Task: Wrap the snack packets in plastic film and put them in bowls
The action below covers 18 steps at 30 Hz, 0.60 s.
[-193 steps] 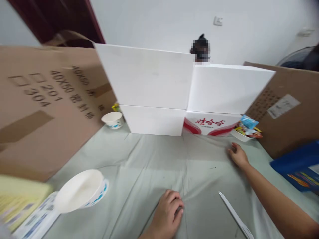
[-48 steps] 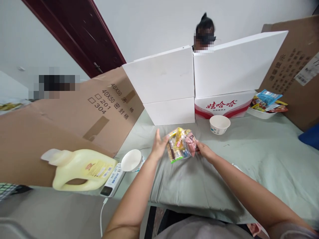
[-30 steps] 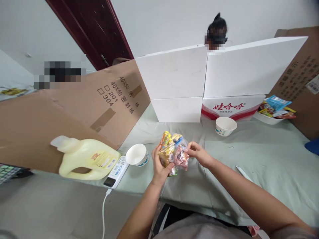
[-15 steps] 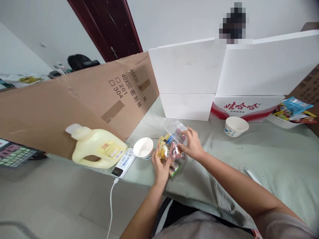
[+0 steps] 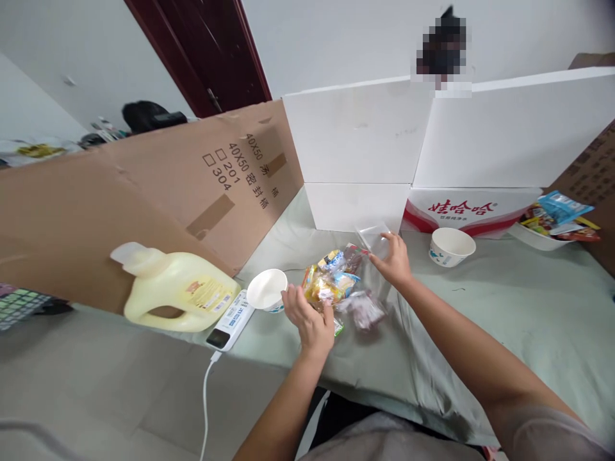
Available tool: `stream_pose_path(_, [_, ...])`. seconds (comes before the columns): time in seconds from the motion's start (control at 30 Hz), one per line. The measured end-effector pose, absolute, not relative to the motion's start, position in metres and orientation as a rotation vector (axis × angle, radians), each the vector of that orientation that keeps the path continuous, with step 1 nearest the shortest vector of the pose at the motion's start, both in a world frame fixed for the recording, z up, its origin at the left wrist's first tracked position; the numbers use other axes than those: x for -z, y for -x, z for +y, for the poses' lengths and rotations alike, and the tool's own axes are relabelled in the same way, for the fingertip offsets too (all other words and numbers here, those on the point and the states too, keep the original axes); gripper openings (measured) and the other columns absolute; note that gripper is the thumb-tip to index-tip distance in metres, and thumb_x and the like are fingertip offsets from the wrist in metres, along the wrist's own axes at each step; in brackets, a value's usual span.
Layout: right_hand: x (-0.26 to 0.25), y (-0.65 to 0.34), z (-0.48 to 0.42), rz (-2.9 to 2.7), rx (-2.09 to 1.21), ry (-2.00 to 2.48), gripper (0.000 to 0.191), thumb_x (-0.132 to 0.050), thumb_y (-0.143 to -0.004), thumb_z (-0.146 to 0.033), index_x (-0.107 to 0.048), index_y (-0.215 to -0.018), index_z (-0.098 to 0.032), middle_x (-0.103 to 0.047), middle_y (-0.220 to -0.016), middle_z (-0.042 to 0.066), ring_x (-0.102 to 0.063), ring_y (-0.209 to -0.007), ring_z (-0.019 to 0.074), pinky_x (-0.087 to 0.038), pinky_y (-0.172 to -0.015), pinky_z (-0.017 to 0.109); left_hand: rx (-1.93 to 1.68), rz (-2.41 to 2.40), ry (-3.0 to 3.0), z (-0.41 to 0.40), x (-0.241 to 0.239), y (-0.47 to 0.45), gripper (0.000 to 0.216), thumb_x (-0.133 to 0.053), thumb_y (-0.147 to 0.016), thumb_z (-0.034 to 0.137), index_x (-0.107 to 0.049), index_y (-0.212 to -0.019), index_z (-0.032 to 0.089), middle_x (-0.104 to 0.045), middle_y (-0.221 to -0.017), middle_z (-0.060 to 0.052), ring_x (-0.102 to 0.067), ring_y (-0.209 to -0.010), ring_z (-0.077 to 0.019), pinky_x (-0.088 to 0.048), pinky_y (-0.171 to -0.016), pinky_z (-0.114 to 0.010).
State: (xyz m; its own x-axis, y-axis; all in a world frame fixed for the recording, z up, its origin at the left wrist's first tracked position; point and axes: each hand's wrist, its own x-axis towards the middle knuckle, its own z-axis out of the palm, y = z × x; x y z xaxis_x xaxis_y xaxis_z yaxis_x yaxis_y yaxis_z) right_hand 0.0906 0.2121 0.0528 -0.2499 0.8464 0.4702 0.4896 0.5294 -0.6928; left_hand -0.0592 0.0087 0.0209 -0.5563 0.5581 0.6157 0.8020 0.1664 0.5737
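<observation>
A pile of small wrapped snacks (image 5: 323, 282) lies on the green cloth between my hands, in yellow, blue and clear wrappers. My left hand (image 5: 312, 320) is at the pile's near left side, fingers stretched and apart, with nothing gripped. My right hand (image 5: 394, 259) pinches a clear plastic bag (image 5: 372, 238) at the far right of the pile. A dark red packet (image 5: 355, 255) shows beside its fingertips. Nearer to me, a clear packet with purplish contents (image 5: 366, 312) looks blurred. A white paper bowl (image 5: 267, 289) stands just left of my left hand.
A yellow jug (image 5: 180, 291) lies at the left beside a white power bank (image 5: 231, 320) with a cable. Another paper bowl (image 5: 452, 246) stands at the right, near a white dish (image 5: 535, 238) of snack packets. Cardboard (image 5: 192, 211) and white panels (image 5: 358, 131) wall the back.
My right hand has moved right and lifted the clear bag away from the pile. The snacks have spread, with the purplish packet now to the right. My left hand's fingers have opened.
</observation>
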Motion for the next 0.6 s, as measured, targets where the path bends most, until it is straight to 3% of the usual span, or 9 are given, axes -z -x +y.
stream_pose_path(0.1, [-0.046,-0.104,0.218,-1.719,-0.65,1.152,0.067,-0.067,-0.071,-0.049,-0.045,-0.127,-0.019,-0.049,-0.132,0.015,-0.042,-0.126,0.0317,-0.037,-0.105,0.048,1.192,-2.038,1.692,0.005,-0.027,0.044,0.064,-0.054,-0.088,0.042,-0.038,-0.146,0.02,-0.023,-0.158,-0.018,0.002,-0.149,-0.0395,-0.007,-0.115,-0.066])
stream_pose_path(0.2, [-0.037,-0.119,0.22,-1.433,-0.909,1.307,0.079,-0.065,-0.069,-0.06,-0.039,-0.132,-0.021,-0.048,-0.133,0.014,-0.046,-0.121,0.03,-0.041,-0.101,0.045,0.914,-2.042,2.022,0.012,-0.025,0.028,0.077,-0.069,-0.075,0.053,-0.043,-0.144,0.031,-0.022,-0.16,-0.011,0.006,-0.147,-0.0449,0.002,-0.112,-0.071])
stream_pose_path(0.27, [-0.03,-0.13,0.219,-1.281,-1.042,1.387,0.082,-0.058,-0.073,-0.066,-0.032,-0.137,-0.022,-0.048,-0.131,0.013,-0.05,-0.117,0.0277,-0.045,-0.097,0.042,0.797,-2.153,2.046,0.02,-0.023,0.021,0.083,-0.075,-0.069,0.053,-0.044,-0.143,0.033,-0.022,-0.161,-0.01,0.005,-0.147,-0.047,0.005,-0.111,-0.073])
stream_pose_path(0.33, [-0.024,-0.14,0.219,-1.202,-1.103,1.429,0.08,-0.049,-0.078,-0.069,-0.028,-0.139,-0.023,-0.049,-0.13,0.014,-0.054,-0.113,0.0262,-0.051,-0.088,0.039,0.755,-2.265,1.99,0.029,-0.022,0.02,0.074,-0.074,-0.072,0.049,-0.05,-0.14,0.032,-0.025,-0.159,-0.011,0.002,-0.147,-0.0469,0.004,-0.111,-0.073])
stream_pose_path(0.47, [-0.018,-0.16,0.222,-1.133,-1.179,1.486,0.072,-0.043,-0.079,-0.071,-0.037,-0.133,-0.024,-0.054,-0.125,0.014,-0.059,-0.105,0.0258,-0.056,-0.074,0.035,0.732,-2.335,1.914,0.045,-0.024,0.03,0.052,-0.069,-0.078,0.046,-0.063,-0.126,0.027,-0.032,-0.156,-0.013,-0.002,-0.147,-0.047,0.001,-0.11,-0.074])
stream_pose_path(0.6, [-0.016,-0.176,0.222,-1.11,-1.267,1.522,0.062,-0.042,-0.081,-0.07,-0.052,-0.117,-0.022,-0.061,-0.109,0.014,-0.065,-0.086,0.0247,-0.055,-0.062,0.034,0.716,-2.351,1.843,0.054,-0.026,0.04,0.045,-0.07,-0.078,0.046,-0.067,-0.119,0.027,-0.034,-0.155,-0.012,-0.004,-0.148,-0.0447,0.0,-0.111,-0.072])
